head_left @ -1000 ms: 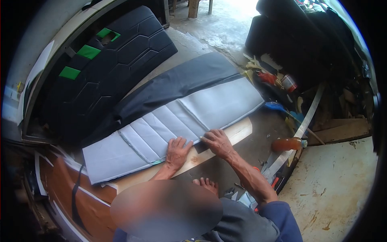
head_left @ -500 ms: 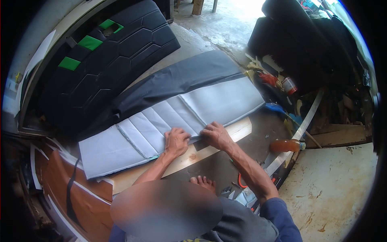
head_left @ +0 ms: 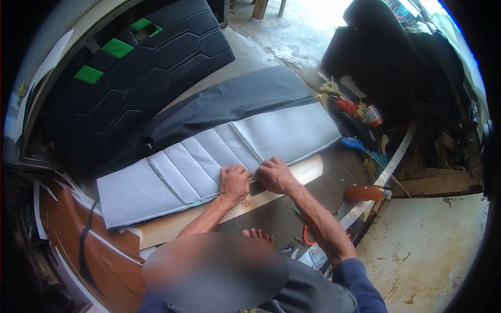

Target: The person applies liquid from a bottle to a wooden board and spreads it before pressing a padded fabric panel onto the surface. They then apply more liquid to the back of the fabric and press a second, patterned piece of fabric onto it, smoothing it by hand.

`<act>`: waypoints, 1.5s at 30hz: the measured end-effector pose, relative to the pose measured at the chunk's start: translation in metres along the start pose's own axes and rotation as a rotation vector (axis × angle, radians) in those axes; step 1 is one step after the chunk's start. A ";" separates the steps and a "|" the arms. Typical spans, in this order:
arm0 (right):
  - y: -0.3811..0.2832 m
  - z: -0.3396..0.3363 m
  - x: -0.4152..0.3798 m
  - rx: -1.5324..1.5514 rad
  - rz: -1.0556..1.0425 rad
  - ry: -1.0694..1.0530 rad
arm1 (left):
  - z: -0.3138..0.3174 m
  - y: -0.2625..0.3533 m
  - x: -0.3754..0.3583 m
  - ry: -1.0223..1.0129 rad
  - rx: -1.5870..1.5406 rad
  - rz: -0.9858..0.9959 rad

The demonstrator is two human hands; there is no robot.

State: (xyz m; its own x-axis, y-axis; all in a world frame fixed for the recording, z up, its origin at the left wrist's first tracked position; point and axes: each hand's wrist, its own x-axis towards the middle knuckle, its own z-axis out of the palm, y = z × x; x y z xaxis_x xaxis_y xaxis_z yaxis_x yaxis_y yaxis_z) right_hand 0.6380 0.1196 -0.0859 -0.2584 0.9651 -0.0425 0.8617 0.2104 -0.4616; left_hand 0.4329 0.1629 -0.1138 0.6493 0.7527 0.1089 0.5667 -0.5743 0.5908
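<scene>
At the near edge of the grey padded cover (head_left: pixel 209 156), both hands now pinch together.

Since 1 second ago the left hand (head_left: pixel 234 181) and right hand (head_left: pixel 275 176) have closed from flat, spread palms into curled fists, fingers gripping the cover's hem, knuckles nearly touching. The cover lies across a wooden board (head_left: pixel 292 175) on the concrete floor (head_left: pixel 276 219), black vinyl (head_left: pixel 229 99) behind it, an orange bottle (head_left: pixel 365 193) and red-handled pliers (head_left: pixel 304 236) to the right. Both forearms reach forward, wrists bent down.
</scene>
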 end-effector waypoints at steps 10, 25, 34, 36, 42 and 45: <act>0.011 0.013 0.005 0.004 0.001 -0.017 | 0.000 -0.010 0.009 -0.093 -0.056 -0.076; -0.012 0.024 -0.030 -0.181 -0.164 0.269 | 0.010 -0.003 -0.022 0.008 0.330 0.255; -0.024 0.008 -0.034 -0.070 0.100 0.094 | 0.002 0.012 -0.018 -0.193 0.421 0.206; -0.014 0.001 -0.041 0.563 0.523 0.313 | -0.005 0.010 -0.017 -0.185 0.419 0.264; 0.126 -0.032 -0.061 0.317 1.293 0.788 | -0.026 0.018 0.007 -0.323 0.298 0.341; 0.169 -0.046 -0.051 0.616 1.270 0.652 | -0.023 0.030 0.018 -0.460 0.404 0.329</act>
State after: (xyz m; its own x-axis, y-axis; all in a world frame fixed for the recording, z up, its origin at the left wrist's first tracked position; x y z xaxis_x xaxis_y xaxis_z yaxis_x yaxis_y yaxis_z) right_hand 0.8166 0.1135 -0.1211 0.8447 0.3867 -0.3701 0.0119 -0.7048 -0.7093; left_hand 0.4498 0.1664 -0.0758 0.9182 0.3572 -0.1710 0.3899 -0.8912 0.2320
